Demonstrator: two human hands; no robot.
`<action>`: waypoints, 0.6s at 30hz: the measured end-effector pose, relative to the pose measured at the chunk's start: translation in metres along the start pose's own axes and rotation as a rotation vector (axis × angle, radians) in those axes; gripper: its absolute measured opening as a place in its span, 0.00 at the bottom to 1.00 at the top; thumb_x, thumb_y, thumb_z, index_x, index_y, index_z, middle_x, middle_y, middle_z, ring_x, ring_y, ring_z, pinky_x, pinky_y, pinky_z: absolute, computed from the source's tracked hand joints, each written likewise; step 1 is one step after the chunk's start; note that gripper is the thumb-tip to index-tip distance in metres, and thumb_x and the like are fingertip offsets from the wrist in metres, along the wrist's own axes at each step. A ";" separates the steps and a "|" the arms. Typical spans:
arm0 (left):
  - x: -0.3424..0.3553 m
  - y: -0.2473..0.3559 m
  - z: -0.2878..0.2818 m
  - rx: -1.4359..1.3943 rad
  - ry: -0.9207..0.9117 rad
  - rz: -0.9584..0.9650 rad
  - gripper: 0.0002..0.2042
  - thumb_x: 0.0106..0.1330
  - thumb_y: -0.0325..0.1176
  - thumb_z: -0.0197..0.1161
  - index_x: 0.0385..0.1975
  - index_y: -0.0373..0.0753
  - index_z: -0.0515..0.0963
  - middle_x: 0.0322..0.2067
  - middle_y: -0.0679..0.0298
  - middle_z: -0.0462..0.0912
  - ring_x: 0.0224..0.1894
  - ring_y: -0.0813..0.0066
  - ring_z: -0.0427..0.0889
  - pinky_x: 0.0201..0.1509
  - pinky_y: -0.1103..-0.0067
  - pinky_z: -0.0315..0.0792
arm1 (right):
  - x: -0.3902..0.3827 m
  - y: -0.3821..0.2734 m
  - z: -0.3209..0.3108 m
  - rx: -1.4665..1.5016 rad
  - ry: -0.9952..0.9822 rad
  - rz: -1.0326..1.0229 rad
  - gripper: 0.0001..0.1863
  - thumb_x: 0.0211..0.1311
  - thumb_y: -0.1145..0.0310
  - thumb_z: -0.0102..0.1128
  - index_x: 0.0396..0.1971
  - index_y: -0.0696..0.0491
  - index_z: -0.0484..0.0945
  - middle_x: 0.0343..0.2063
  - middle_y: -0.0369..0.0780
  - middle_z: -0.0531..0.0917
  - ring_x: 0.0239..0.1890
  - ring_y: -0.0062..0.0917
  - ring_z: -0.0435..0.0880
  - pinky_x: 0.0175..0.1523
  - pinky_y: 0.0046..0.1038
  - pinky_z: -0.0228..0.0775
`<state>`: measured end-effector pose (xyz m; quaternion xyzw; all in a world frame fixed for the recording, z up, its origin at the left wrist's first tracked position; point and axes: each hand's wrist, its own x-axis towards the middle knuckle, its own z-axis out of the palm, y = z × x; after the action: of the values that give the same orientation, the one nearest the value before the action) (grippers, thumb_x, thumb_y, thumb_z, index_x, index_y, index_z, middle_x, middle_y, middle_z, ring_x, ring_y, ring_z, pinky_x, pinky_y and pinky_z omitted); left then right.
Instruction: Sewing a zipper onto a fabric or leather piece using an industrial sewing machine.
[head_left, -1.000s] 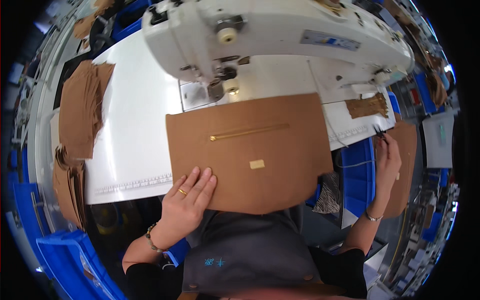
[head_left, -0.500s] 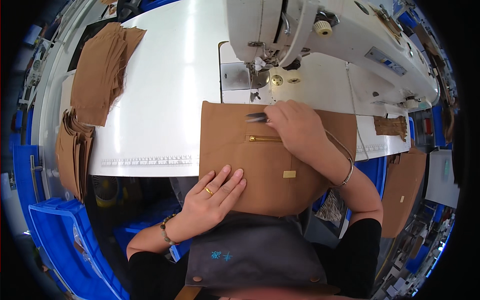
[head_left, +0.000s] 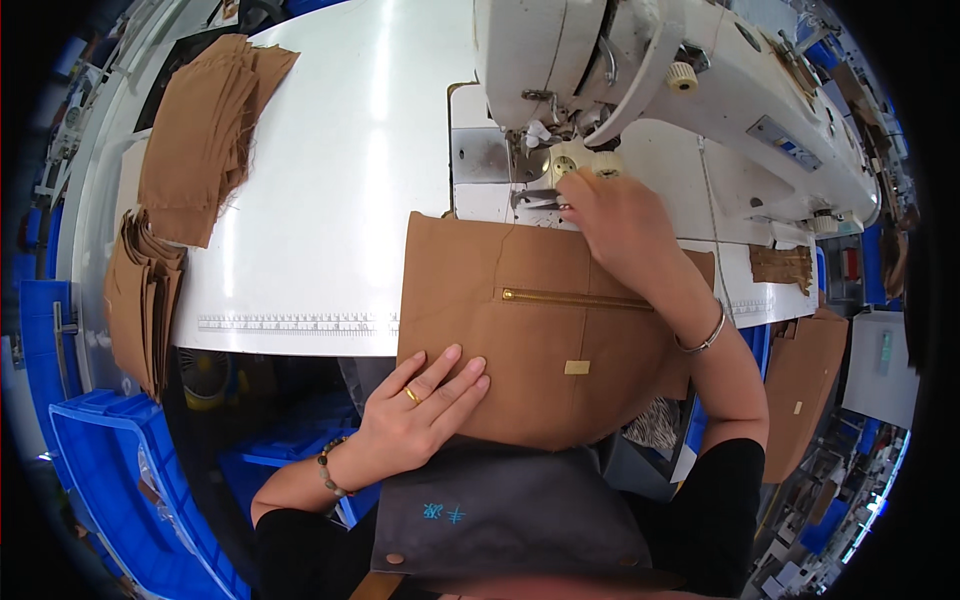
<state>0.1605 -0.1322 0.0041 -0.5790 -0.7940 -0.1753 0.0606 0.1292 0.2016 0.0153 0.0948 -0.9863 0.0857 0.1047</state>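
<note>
A brown fabric panel (head_left: 520,400) lies at the table's front edge and hangs over toward me. It carries a brass zipper (head_left: 575,299) across its middle and a small pale yellow tag (head_left: 577,367). My left hand (head_left: 415,415) rests on the panel's lower left, fingers stretched out flat. Above the panel's far edge, my right hand (head_left: 625,225) is closed around small thread snips (head_left: 537,200), blades pointing left. The snips are just below the sewing machine's needle area. A thin thread (head_left: 508,245) runs over the panel toward the machine.
The white sewing machine (head_left: 540,60) stands over the far right of the white table (head_left: 320,200). Stacked brown fabric pieces (head_left: 195,140) and folded ones (head_left: 145,300) lie left. A blue bin (head_left: 130,480) stands lower left; another brown panel (head_left: 805,390) hangs at the right.
My right hand has moved away from me with the snips, off the panel to beside the needle area, uncovering more zipper. My left hand stays on the panel.
</note>
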 end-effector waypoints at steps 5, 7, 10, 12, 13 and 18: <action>-0.005 0.004 0.000 0.023 -0.013 -0.018 0.15 0.67 0.32 0.60 0.52 0.44 0.86 0.59 0.66 0.85 0.66 0.65 0.80 0.70 0.63 0.69 | 0.015 -0.015 0.018 0.192 0.104 -0.189 0.09 0.64 0.70 0.65 0.38 0.53 0.74 0.31 0.41 0.79 0.33 0.42 0.81 0.38 0.42 0.74; -0.007 0.005 0.000 0.028 -0.012 -0.017 0.15 0.68 0.32 0.60 0.51 0.45 0.86 0.59 0.66 0.86 0.66 0.65 0.80 0.70 0.63 0.68 | 0.015 -0.018 0.019 0.222 0.072 -0.176 0.08 0.64 0.70 0.64 0.39 0.53 0.75 0.31 0.41 0.79 0.33 0.42 0.81 0.39 0.43 0.74; -0.010 0.006 0.000 0.029 -0.013 -0.019 0.15 0.68 0.32 0.60 0.51 0.46 0.87 0.58 0.68 0.86 0.66 0.66 0.80 0.70 0.62 0.68 | 0.006 -0.013 0.011 0.284 0.110 -0.100 0.06 0.66 0.69 0.62 0.39 0.53 0.76 0.33 0.41 0.81 0.37 0.39 0.83 0.39 0.41 0.76; -0.011 0.006 0.001 0.022 -0.014 -0.021 0.15 0.68 0.32 0.61 0.51 0.46 0.87 0.58 0.68 0.86 0.66 0.66 0.80 0.71 0.62 0.68 | -0.010 -0.002 -0.003 0.066 0.100 0.102 0.06 0.69 0.68 0.61 0.40 0.53 0.76 0.34 0.43 0.81 0.39 0.41 0.84 0.41 0.41 0.76; -0.011 0.006 0.001 0.022 -0.007 -0.015 0.15 0.67 0.32 0.61 0.51 0.46 0.87 0.59 0.67 0.86 0.66 0.65 0.80 0.71 0.62 0.68 | -0.020 0.007 -0.011 0.112 0.125 0.192 0.06 0.69 0.68 0.61 0.40 0.53 0.76 0.34 0.44 0.82 0.39 0.43 0.84 0.41 0.42 0.76; -0.007 0.003 0.003 0.012 0.011 -0.009 0.15 0.67 0.32 0.61 0.51 0.45 0.86 0.59 0.64 0.85 0.67 0.62 0.79 0.70 0.62 0.69 | -0.092 0.065 -0.046 0.087 0.133 0.534 0.10 0.70 0.68 0.62 0.46 0.54 0.76 0.36 0.47 0.85 0.39 0.47 0.84 0.43 0.42 0.75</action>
<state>0.1658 -0.1371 -0.0002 -0.5739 -0.7973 -0.1741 0.0675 0.2134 0.2892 0.0295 -0.1700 -0.9626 0.1587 0.1388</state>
